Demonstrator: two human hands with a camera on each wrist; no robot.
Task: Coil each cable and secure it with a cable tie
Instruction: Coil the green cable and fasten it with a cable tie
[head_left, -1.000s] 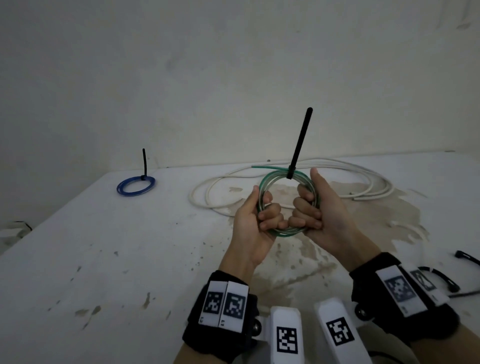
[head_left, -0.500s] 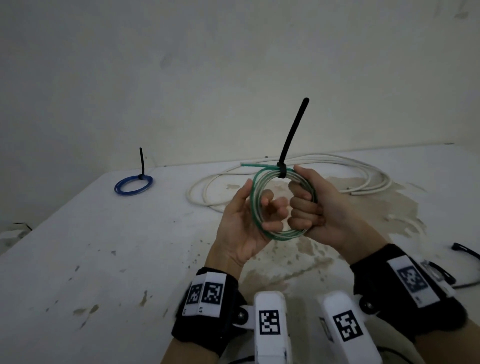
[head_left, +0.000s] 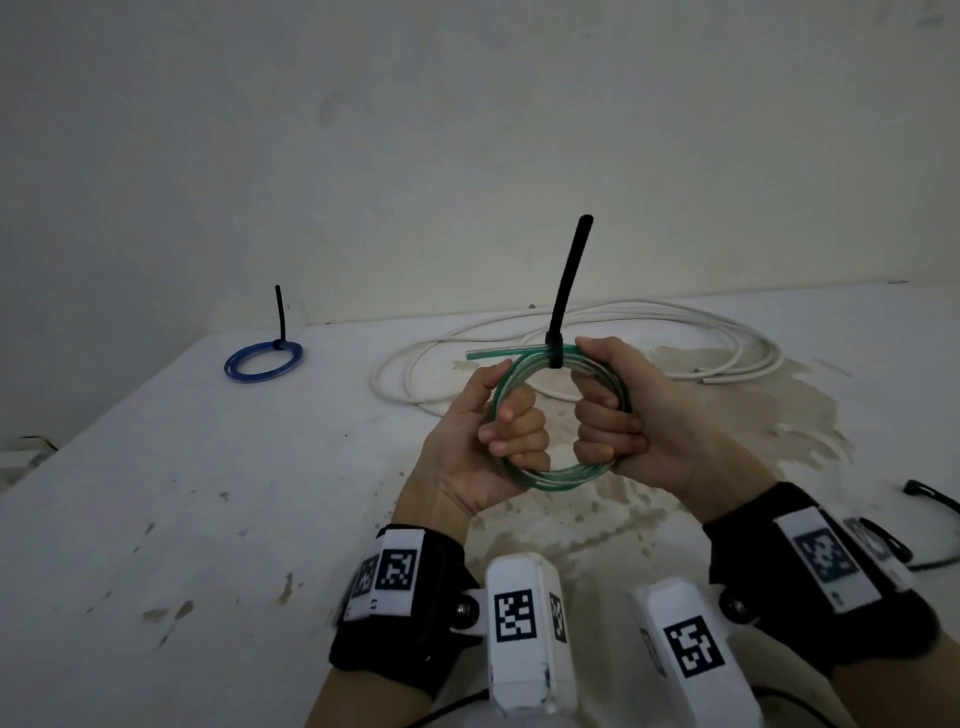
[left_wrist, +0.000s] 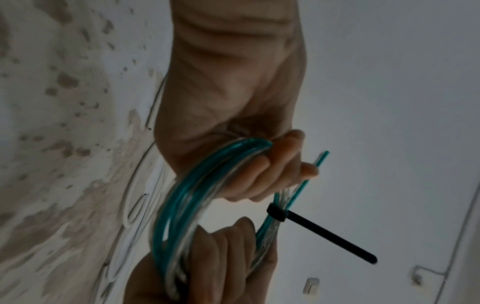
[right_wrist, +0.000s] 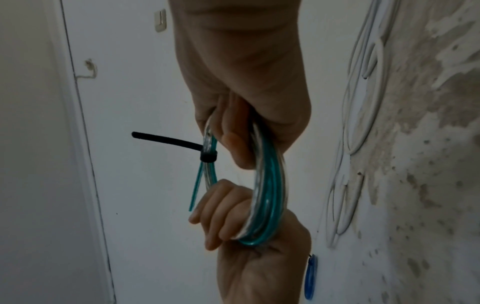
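Note:
A green cable coil (head_left: 566, 480) is held upright above the table (head_left: 156, 519), bound at its top by a black cable tie (head_left: 569, 280) whose tail points up. My left hand (head_left: 511, 434) grips the coil's left side with curled fingers. The right side is gripped the same way by my right hand (head_left: 608, 431). In the left wrist view the coil (left_wrist: 182, 195) runs through both fists and the tie (left_wrist: 324, 236) sticks out sideways. The right wrist view shows the coil (right_wrist: 270, 185) and tie (right_wrist: 168, 139) too. One short green cable end pokes out past the tie.
A blue coil (head_left: 263, 360) with an upright black tie lies at the table's far left. Behind my hands a long white cable (head_left: 675, 322) sprawls loosely across the table. Spare black ties (head_left: 930, 496) lie at the right edge. A wall stands behind the stained tabletop.
My left hand loosened its fingers half a second ago and now grips the coil again. The coil and tie have tilted slightly; my right hand kept its hold.

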